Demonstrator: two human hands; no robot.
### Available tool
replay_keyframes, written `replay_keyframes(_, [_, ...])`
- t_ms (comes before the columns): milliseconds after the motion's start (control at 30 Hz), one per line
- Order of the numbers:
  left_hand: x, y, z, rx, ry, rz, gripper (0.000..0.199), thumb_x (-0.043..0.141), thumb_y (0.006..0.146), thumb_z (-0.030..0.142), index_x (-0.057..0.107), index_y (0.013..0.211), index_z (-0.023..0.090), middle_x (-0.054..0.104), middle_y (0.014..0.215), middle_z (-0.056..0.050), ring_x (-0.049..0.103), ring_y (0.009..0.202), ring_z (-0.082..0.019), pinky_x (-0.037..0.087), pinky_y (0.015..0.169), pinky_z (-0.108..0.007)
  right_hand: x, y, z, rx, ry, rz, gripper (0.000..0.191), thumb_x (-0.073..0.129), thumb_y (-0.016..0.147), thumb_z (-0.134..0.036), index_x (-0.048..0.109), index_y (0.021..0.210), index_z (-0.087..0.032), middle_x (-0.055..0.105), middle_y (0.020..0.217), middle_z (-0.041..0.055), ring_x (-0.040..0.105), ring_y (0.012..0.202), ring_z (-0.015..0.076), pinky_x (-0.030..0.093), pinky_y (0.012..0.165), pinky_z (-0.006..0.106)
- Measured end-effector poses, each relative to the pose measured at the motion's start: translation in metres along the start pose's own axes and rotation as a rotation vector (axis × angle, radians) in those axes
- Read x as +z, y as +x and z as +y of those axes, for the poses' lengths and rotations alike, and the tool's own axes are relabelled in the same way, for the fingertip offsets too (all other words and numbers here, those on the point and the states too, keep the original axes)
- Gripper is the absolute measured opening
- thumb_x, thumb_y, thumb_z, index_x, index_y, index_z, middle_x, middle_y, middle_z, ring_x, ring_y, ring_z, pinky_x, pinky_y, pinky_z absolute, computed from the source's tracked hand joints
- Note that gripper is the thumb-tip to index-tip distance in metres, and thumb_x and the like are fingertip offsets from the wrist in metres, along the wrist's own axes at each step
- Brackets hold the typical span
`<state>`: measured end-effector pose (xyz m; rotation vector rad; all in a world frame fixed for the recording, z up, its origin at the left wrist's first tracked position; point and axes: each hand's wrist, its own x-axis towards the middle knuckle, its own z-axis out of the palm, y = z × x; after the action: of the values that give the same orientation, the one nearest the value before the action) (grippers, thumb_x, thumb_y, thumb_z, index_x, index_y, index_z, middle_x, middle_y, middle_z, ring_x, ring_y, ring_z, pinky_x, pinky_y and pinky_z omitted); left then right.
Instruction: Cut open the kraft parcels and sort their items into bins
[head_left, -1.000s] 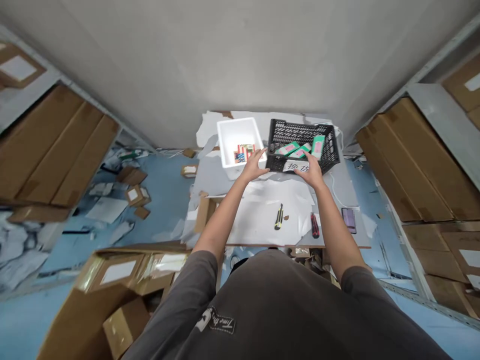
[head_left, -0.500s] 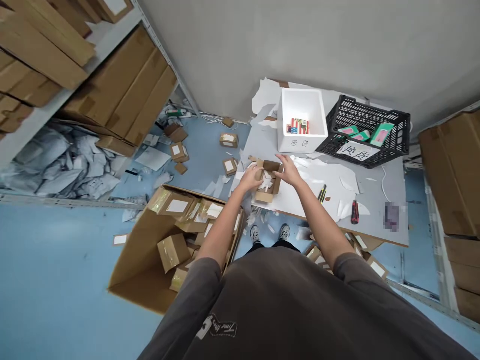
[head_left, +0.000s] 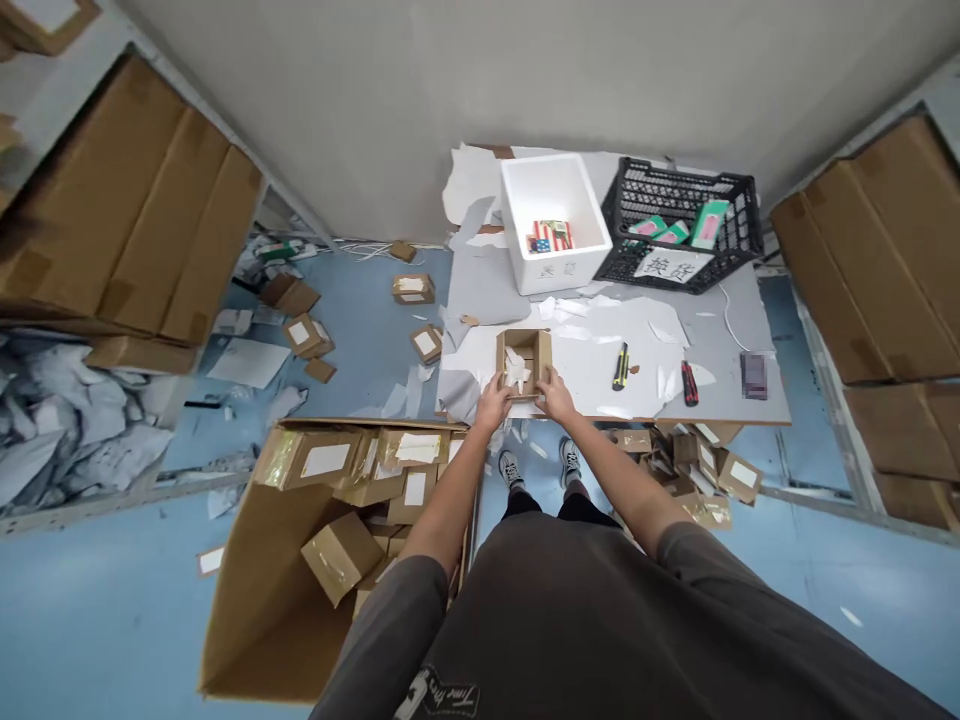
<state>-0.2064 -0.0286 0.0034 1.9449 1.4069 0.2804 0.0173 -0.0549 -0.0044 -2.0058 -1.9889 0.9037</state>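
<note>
A small open cardboard box [head_left: 544, 362] rests near the front edge of the table, with crumpled white paper [head_left: 516, 368] inside it. My left hand [head_left: 493, 402] grips the box's near left corner. At the near right corner, my right hand [head_left: 555, 396] is closed on the same box. Torn white paper scraps [head_left: 574, 308] lie just beyond it. To the right are a yellow-and-black utility knife [head_left: 621, 367] and a red-and-black tool [head_left: 689, 383].
A white foam box [head_left: 559, 270] and a black plastic crate [head_left: 675, 225] stand at the back of the table [head_left: 742, 320]. Left of my legs sits a large carton [head_left: 262, 600] full of small boxes. Loose boxes [head_left: 739, 475] lie under the table; shelves flank both sides.
My hands have moved from the box's sides to its near corners. The box has turned squarer to the table edge. My view has swung to the right.
</note>
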Motion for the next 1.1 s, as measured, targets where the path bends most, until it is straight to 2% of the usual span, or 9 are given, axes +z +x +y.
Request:
replay_keyframes(167, [0.003,0.007,0.056,0.154,0.008,0.082,0.02,0.068,0.092,0.016,0.079,0.105,0.027,0.049,0.17,-0.005,0.051,0.156,-0.031,0.047,0.128,-0.053,-0.046,-0.032,0.025,0.0,0.109,0.18,0.037,0.08,0.084,-0.014,0.075,0.119,-0.021,0.035,0.176,0.0158,0.048,0.152,0.0401,0.046,0.124,0.057])
replay_keyframes(333, [0.035,0.028,0.172,0.435,0.017,0.072,0.022,0.069,0.094,0.024,0.08,0.112,0.03,0.05,0.17,-0.005,0.047,0.159,-0.035,0.045,0.129,-0.057,-0.127,-0.113,0.094,0.078,0.129,0.407,0.036,0.079,0.086,-0.017,0.075,0.121,-0.023,0.034,0.177,0.013,0.045,0.155,0.0407,0.046,0.124,0.054])
replay_keyframes(433, [0.09,0.042,0.268,0.602,-0.007,-0.026,0.022,0.072,0.095,0.025,0.08,0.114,0.03,0.05,0.171,-0.007,0.046,0.16,-0.037,0.043,0.131,-0.059,-0.172,-0.188,0.163,0.209,0.122,0.552,0.036,0.08,0.085,-0.017,0.075,0.12,-0.023,0.032,0.178,0.0127,0.046,0.154,0.0422,0.046,0.123,0.056])
replay_keyframes(600, [0.226,0.038,0.431,0.829,-0.029,-0.224,0.03,0.071,0.093,0.021,0.08,0.119,0.033,0.05,0.17,-0.003,0.048,0.159,-0.034,0.044,0.132,-0.058,-0.222,-0.339,0.288,0.458,0.11,0.753,0.039,0.08,0.084,-0.019,0.074,0.122,-0.023,0.035,0.175,0.014,0.05,0.151,0.0421,0.047,0.123,0.056])
replay_keyframes(733, [0.321,0.018,0.52,0.924,-0.016,-0.374,0.033,0.069,0.094,0.018,0.08,0.12,0.036,0.046,0.172,0.001,0.048,0.158,-0.031,0.046,0.13,-0.056,-0.235,-0.432,0.363,0.612,0.127,0.812,0.047,0.083,0.084,-0.023,0.073,0.13,-0.022,0.034,0.175,0.017,0.052,0.147,0.0441,0.049,0.12,0.059])
replay_keyframes(800, [0.351,0.012,0.546,0.931,0.003,-0.418,0.033,0.073,0.092,0.018,0.081,0.121,0.033,0.044,0.174,-0.002,0.048,0.158,-0.034,0.047,0.128,-0.059,-0.236,-0.46,0.39,0.667,0.145,0.788,0.058,0.087,0.082,-0.023,0.071,0.137,-0.022,0.033,0.176,0.0185,0.049,0.15,0.0458,0.046,0.122,0.062])
replay_keyframes(900, [0.369,0.013,0.569,0.932,0.042,-0.441,0.05,0.084,0.084,0.022,0.077,0.133,0.029,0.045,0.174,-0.009,0.045,0.157,-0.039,0.045,0.128,-0.061,-0.239,-0.483,0.42,0.723,0.186,0.741,0.08,0.094,0.076,-0.023,0.066,0.15,-0.025,0.034,0.175,0.0196,0.042,0.156,0.0472,0.041,0.125,0.064])
replay_keyframes(1000, [0.361,0.021,0.577,0.934,0.039,-0.377,0.065,0.087,0.084,0.028,0.071,0.146,0.03,0.049,0.17,-0.011,0.043,0.157,-0.039,0.04,0.132,-0.06,-0.25,-0.489,0.44,0.716,0.199,0.746,0.091,0.097,0.074,-0.029,0.06,0.158,-0.026,0.035,0.175,0.0194,0.036,0.161,0.0484,0.035,0.13,0.067])
replay_keyframes(1100, [0.339,0.029,0.574,0.899,0.018,-0.302,0.063,0.084,0.088,0.031,0.069,0.15,0.03,0.049,0.17,-0.011,0.042,0.157,-0.039,0.036,0.134,-0.059,-0.27,-0.476,0.449,0.634,0.164,0.779,0.09,0.093,0.079,-0.035,0.058,0.161,-0.026,0.035,0.175,0.0176,0.029,0.165,0.0482,0.031,0.133,0.068])
